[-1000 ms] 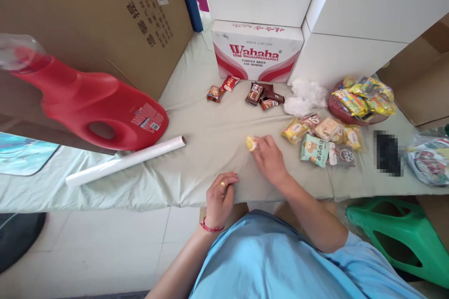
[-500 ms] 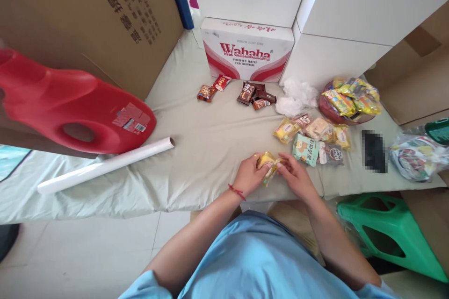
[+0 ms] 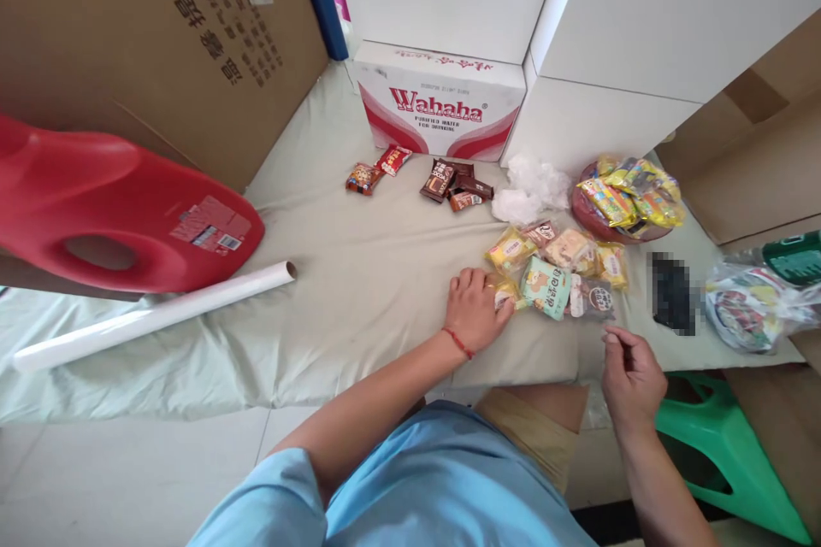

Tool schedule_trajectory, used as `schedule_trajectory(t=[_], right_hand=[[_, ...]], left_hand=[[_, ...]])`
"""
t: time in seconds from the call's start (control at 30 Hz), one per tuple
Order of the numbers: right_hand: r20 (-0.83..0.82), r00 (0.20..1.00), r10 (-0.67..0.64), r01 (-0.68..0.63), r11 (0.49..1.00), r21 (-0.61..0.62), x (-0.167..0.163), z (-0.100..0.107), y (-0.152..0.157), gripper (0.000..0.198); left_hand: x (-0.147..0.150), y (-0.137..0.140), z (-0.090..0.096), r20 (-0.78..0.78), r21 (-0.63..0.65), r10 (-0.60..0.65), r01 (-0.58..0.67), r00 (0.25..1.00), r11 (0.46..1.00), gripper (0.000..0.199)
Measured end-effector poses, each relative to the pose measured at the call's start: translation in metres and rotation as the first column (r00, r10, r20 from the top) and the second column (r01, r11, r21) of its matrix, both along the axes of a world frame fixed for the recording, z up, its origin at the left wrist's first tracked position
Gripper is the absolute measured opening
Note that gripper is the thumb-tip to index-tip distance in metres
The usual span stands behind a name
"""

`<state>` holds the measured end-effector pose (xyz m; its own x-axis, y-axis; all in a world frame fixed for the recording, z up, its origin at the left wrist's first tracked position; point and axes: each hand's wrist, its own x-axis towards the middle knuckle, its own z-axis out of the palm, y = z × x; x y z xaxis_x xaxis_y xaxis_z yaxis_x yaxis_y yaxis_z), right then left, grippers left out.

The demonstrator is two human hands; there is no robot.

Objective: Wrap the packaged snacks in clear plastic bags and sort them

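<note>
My left hand [image 3: 475, 308], with a red string bracelet at the wrist, rests on the cloth with its fingers curled over a small yellow snack packet [image 3: 502, 287]. That packet lies at the left of a group of wrapped snacks, beside a mint-green packet [image 3: 545, 288] and below another yellow packet [image 3: 510, 250]. A dark packet [image 3: 599, 299] and a pale pink-beige packet [image 3: 568, 249] lie in the same group. Away to the right, my right hand [image 3: 634, 376] hangs over the table's front edge, thumb and forefinger pinched together. Whatever is between them is too small to make out.
Brown cocoa packets [image 3: 452, 181] and a red packet [image 3: 393, 159] lie before a Wahaha box [image 3: 440, 102]. A filled red bowl [image 3: 587, 209] stands right, near a blurred black object [image 3: 672, 295]. Left are a red jug [image 3: 147, 188] and white roll [image 3: 160, 316]; a green stool [image 3: 737, 453] stands below.
Both hands held the yellow packet before. My left hand has brought it down beside the group, while my right hand has let go and moved right. The view has shifted slightly.
</note>
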<state>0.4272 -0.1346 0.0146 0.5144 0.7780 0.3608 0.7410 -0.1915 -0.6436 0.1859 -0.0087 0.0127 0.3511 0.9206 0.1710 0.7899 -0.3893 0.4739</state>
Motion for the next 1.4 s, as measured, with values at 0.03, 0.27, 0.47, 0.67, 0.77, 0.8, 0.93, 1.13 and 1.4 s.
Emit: schedule_trajectory(t=[0.03, 0.27, 0.47, 0.67, 0.77, 0.8, 0.93, 1.13, 1.4], right_hand=[[0.062, 0.998, -0.005, 0.004, 1.000, 0.017, 0.004, -0.009, -0.001, 0.037], [0.425, 0.905, -0.020, 0.020, 1.000, 0.004, 0.008, -0.056, 0.004, 0.035], [0.499, 0.866, -0.037, 0.020, 0.999, 0.040, 0.006, -0.058, 0.004, 0.028], [0.488, 0.872, -0.033, 0.014, 0.999, 0.042, 0.006, -0.057, 0.005, 0.026], [0.487, 0.873, -0.027, 0.004, 0.999, 0.049, 0.006, -0.058, 0.005, 0.025], [0.486, 0.874, -0.023, 0.002, 0.999, 0.045, 0.007, -0.058, 0.005, 0.026], [0.484, 0.874, -0.039, 0.025, 0.999, 0.035, 0.014, -0.061, 0.004, 0.029], [0.160, 0.985, -0.065, 0.045, 0.991, 0.125, -0.008, -0.036, 0.004, 0.030], [-0.913, 0.253, 0.320, -0.731, 0.681, 0.036, -0.173, 0.025, 0.029, 0.038]], left_hand=[[-0.004, -0.003, -0.003, 0.030, 0.046, 0.029, -0.030, 0.999, 0.998, 0.049], [-0.028, 0.063, -0.001, 0.328, 0.104, 0.043, -0.082, 0.944, 0.991, 0.018], [0.032, 0.154, 0.008, 0.400, 0.095, -0.013, -0.027, 0.917, 0.995, 0.030], [0.054, 0.177, 0.028, 0.540, 0.093, -0.034, -0.020, 0.841, 0.995, 0.008], [0.008, 0.140, 0.037, 0.595, 0.156, -0.005, -0.109, 0.803, 0.982, 0.009], [-0.012, 0.121, 0.037, 0.600, 0.170, 0.006, -0.135, 0.800, 0.976, 0.010], [-0.088, 0.034, 0.026, 0.544, 0.231, 0.028, -0.182, 0.839, 0.956, 0.005], [-0.127, -0.057, 0.008, 0.494, 0.219, 0.087, -0.220, 0.865, 0.951, 0.015], [-0.126, -0.079, -0.002, 0.396, 0.203, 0.021, -0.110, 0.918, 0.973, 0.018]])
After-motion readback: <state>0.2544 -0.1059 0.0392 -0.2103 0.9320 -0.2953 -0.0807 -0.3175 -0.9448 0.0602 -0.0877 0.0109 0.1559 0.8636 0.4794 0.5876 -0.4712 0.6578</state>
